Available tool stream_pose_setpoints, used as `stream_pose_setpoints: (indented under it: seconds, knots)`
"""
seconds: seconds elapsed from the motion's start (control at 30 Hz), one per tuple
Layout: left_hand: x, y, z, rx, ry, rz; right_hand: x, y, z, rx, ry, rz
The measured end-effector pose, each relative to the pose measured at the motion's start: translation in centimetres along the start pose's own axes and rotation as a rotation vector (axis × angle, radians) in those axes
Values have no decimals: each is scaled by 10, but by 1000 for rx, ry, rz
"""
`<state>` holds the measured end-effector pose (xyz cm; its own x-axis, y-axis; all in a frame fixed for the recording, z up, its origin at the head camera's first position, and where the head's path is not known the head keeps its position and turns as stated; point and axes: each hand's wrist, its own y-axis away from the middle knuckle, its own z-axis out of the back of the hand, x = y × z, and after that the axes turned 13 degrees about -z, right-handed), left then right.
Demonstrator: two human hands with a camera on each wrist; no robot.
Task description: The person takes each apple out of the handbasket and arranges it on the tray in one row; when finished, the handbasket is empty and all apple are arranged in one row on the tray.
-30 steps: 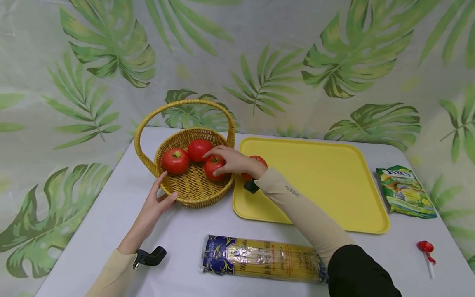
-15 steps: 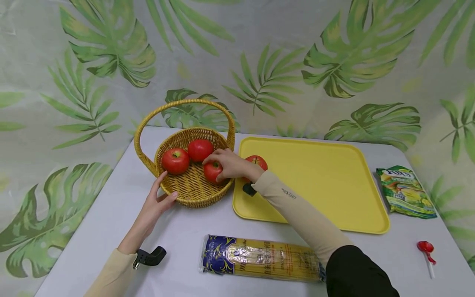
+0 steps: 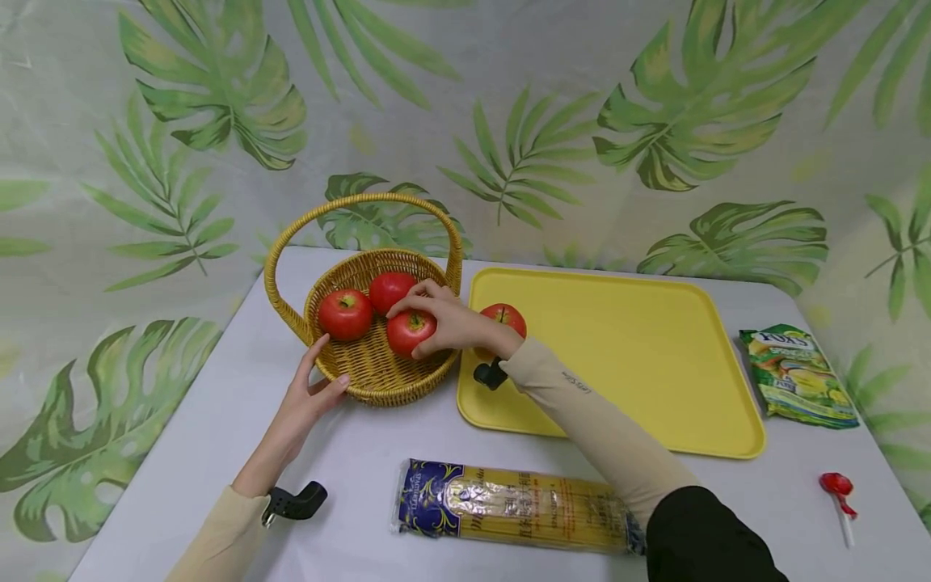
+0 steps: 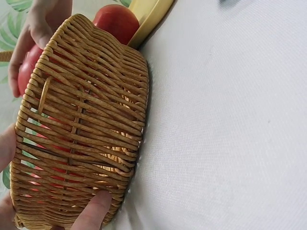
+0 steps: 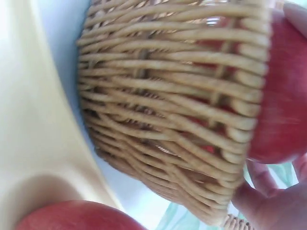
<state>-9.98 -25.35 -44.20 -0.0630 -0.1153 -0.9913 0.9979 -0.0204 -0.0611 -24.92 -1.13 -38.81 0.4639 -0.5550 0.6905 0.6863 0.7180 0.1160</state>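
White covering spans the bench [image 3: 349, 469], and nearest the person a packet of spaghetti [image 3: 520, 508] lies flat, its far right end partly hidden by the right sleeve [image 3: 589, 404]; a red-wrapped lollipop [image 3: 836, 485] lies well apart on the right.

Farther in, the left grip [image 3: 305, 400] rests against the front left of the wicker basket [image 3: 385, 396], thumb and fingers spread apart, touching its rim and woven wall; it has not shifted across the last 3 head pictures.

Beyond that, the right grip [image 3: 457, 323] is clamped on 1 red apple, thumb in front and fingers over the back. Just now this held apple [image 3: 409, 331] has moved slightly left, away from the basket's right side toward its middle, and more of its top shows. From above it is within the rim; both wrist views show part of it standing above the rim, so whether its underside touches the weave cannot be told. For the work in hand, the shift seems to give it more room from that side, but while held its position looks unsettled.

Unmoved, 2 others lie in the basket: the left apple [image 3: 345, 314] and rear apple [image 3: 390, 291]. Another, the tray apple [image 3: 505, 318], sits on the yellow tray [image 3: 625, 364], partly behind the right wrist. A Fox's candy bag [image 3: 798, 376] lies just beside the tray; a leaf-print backdrop [image 3: 538, 56] rises behind.
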Motion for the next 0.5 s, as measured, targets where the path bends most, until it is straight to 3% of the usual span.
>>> stream_pose_setpoints:
  seconds: [0.33,0.5]
  knots:
    - [-1,0,0,2,-11,-5,-3,20,20,-15,-116,-35]
    - [-1,0,0,4,-18,-5,-12,33,31,-63,-175,-30]
